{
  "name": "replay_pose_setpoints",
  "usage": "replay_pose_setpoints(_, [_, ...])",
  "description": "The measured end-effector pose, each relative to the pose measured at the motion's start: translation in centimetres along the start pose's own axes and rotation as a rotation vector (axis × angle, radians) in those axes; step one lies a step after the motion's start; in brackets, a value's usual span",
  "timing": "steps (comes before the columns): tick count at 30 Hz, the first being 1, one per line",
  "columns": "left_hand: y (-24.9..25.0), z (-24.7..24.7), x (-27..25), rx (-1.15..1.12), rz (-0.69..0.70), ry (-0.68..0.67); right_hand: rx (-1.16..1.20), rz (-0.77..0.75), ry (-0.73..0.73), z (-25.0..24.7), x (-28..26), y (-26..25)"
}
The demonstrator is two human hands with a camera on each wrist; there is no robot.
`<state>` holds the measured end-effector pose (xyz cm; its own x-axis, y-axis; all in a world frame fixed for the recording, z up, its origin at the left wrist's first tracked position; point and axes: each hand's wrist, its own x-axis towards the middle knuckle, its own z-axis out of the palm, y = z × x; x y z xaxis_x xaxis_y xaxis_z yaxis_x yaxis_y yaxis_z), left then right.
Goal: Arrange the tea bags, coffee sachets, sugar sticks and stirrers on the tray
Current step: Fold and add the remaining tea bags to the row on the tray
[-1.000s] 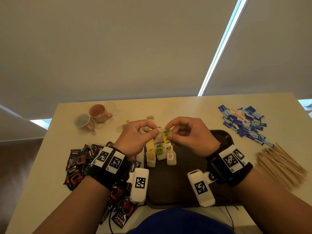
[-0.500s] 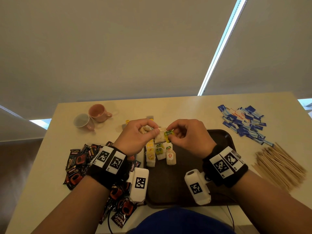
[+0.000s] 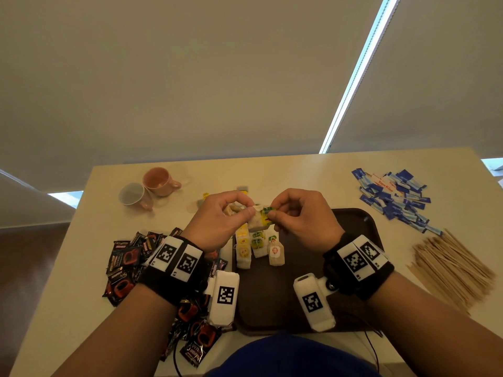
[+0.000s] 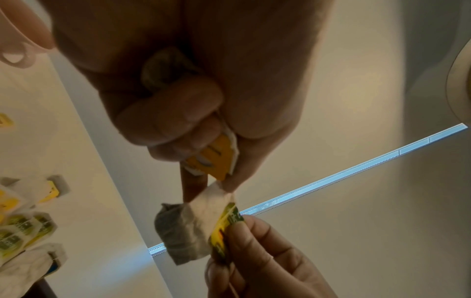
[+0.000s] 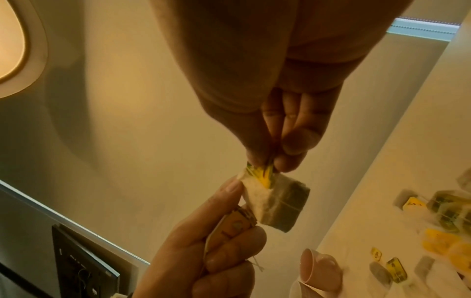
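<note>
A tea bag (image 3: 255, 221) hangs in the air over the far left part of the dark brown tray (image 3: 353, 229). My left hand (image 3: 249, 210) pinches its top corner (image 4: 216, 191) and also curls round another tea bag with an orange tag (image 4: 214, 157). My right hand (image 3: 276, 216) pinches the first bag's green and yellow tag (image 5: 260, 173). Several tea bags (image 3: 258, 246) lie in rows on the tray below. Coffee sachets (image 3: 128, 262) lie heaped at the left, sugar sticks (image 3: 394, 197) at the far right, wooden stirrers (image 3: 449, 265) at the right.
Two pink cups (image 3: 160, 180) lie on their sides at the far left of the table. A few loose tea bags (image 3: 242, 189) lie beyond my hands. The right half of the tray is bare.
My right hand has shifted a little to the left, closer to the left hand. Both hands still hold the same tea bag over the tray.
</note>
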<state>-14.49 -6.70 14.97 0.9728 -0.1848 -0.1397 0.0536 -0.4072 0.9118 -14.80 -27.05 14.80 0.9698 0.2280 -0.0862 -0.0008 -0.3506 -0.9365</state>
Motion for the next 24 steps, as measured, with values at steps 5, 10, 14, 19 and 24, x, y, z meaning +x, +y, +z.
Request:
replay_pose_setpoints(5, [0.3,0.1,-0.1,-0.019,0.008,-0.004,-0.030,-0.034,0.045,0.4,0.2,0.3])
replay_pose_setpoints(10, [0.8,0.2,-0.2,-0.053,-0.003,-0.002,0.013,-0.007,-0.006,0.5,0.3,0.3])
replay_pose_setpoints(14, [0.9,0.4,-0.3,-0.068,-0.017,-0.008,0.055,0.019,-0.017,0.9,0.3,0.3])
replay_pose_setpoints(19, [0.9,0.5,-0.6,-0.119,-0.026,0.004,0.064,0.033,-0.052,1.0,0.2,0.3])
replay_pose_setpoints(24, [0.5,0.4,-0.7,-0.105,0.000,0.001,0.060,0.026,-0.070,0.8,0.4,0.5])
